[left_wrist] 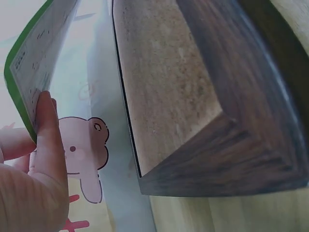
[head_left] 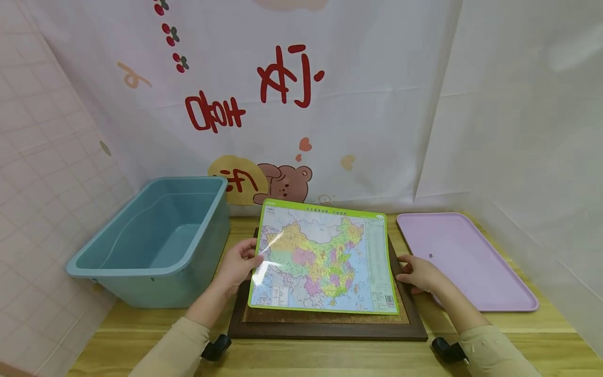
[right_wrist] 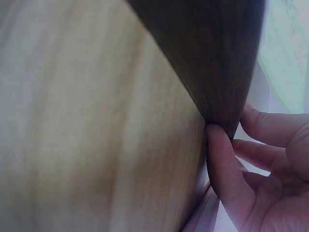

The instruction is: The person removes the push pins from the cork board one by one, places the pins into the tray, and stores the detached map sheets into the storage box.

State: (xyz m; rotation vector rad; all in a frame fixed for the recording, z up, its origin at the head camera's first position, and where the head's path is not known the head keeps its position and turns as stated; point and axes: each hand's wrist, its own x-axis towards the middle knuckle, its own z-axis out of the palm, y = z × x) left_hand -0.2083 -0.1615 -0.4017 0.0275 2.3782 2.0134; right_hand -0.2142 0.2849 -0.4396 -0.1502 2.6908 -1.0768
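My left hand (head_left: 235, 266) pinches the left edge of a green-bordered map sheet (head_left: 325, 256), thumb on one face and fingers behind, as the left wrist view of the hand (left_wrist: 43, 169) shows. The map of China faces up, over a dark wooden frame (head_left: 330, 331) with a brown speckled panel (left_wrist: 159, 82) inside it. Most of that panel is hidden under the map in the head view. On the other side, my right hand (head_left: 420, 273) grips the frame's right edge, with the thumb and fingers (right_wrist: 224, 164) on either side of the dark wood in the right wrist view.
A deep blue-green plastic tub (head_left: 188, 272) stands to the left of the frame. Lying to the right is a flat purple tray (head_left: 471, 262). All rest on a wood-grain table (head_left: 301, 358), with a printed white cloth (head_left: 377, 104) hanging behind.
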